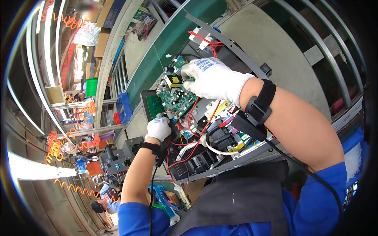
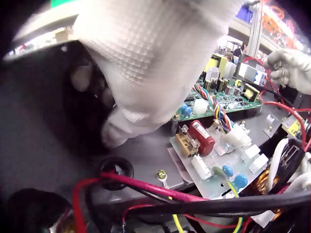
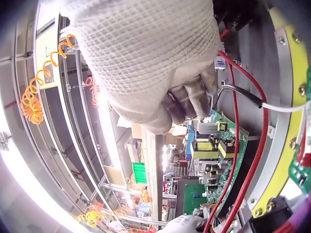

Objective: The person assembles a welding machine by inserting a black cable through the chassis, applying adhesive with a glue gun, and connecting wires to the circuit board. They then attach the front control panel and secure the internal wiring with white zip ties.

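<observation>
White gloves cover both hands. The right hand (image 1: 214,78) is over the upper part of a green circuit board (image 1: 177,100), fingers curled; a dark cable (image 3: 240,90) runs close to its fingertips in the right wrist view, and whether they grip it is unclear. At the board's lower left, the left hand (image 1: 158,129) is beside a dark housing panel (image 2: 39,107). Its fingers bend down against the dark surface in the left wrist view, their tips partly in shadow, and anything held is hidden. Near it sits a smaller board with a red capacitor (image 2: 201,137).
Red wires (image 1: 190,118) loop across the open metal chassis (image 1: 240,55). A black fan-like unit (image 1: 199,162) lies at its near edge. Blue bins (image 1: 124,108) stand to the left, metal rollers (image 1: 327,47) run at the right, and orange coiled hoses hang at the far left.
</observation>
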{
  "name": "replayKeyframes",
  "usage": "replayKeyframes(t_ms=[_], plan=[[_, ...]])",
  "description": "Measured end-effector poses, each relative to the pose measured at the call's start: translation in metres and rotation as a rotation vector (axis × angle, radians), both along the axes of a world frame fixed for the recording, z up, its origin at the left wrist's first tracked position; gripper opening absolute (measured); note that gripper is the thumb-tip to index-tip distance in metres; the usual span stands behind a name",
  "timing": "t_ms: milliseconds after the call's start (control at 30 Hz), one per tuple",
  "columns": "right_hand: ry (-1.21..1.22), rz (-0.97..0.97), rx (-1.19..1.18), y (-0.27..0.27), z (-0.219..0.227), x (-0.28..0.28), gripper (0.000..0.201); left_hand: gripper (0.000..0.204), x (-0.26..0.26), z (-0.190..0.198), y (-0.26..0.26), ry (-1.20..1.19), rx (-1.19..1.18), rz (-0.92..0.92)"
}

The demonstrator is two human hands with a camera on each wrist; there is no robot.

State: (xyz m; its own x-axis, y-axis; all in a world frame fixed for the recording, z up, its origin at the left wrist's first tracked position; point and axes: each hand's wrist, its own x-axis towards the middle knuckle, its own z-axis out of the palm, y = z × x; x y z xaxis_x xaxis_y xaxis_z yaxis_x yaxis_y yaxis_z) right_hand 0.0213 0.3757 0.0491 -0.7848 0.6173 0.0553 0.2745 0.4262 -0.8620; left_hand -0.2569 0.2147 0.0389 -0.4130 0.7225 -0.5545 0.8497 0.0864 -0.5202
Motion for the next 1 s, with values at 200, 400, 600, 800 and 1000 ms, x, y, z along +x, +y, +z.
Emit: replayKeyframes(t_ms=[200,400,600,800,1000], plan=[[0.008,-0.027,0.027,0.001,0.006,0.004,0.032,0.022,-0.011,0.0,-0.007,-0.062,-0.124,-0.237],[-0.03,0.022,-0.017,0.003,0.006,0.004,0.033,0.037,0.009,0.018,0.003,0.051,-0.269,-0.148],[0.055,-0.019,0.022,-0.002,-0.003,-0.001,0.03,0.04,-0.001,0.008,0.014,0.035,-0.421,-0.196],[0.049,0.056,-0.011,0.002,0.004,-0.003,0.032,0.03,-0.009,0.005,0.005,-0.033,-0.271,-0.211],[0.019,0.001,-0.055,0.0,0.008,0.001,0.031,0.028,-0.019,0.015,0.007,-0.193,-0.27,-0.128]])
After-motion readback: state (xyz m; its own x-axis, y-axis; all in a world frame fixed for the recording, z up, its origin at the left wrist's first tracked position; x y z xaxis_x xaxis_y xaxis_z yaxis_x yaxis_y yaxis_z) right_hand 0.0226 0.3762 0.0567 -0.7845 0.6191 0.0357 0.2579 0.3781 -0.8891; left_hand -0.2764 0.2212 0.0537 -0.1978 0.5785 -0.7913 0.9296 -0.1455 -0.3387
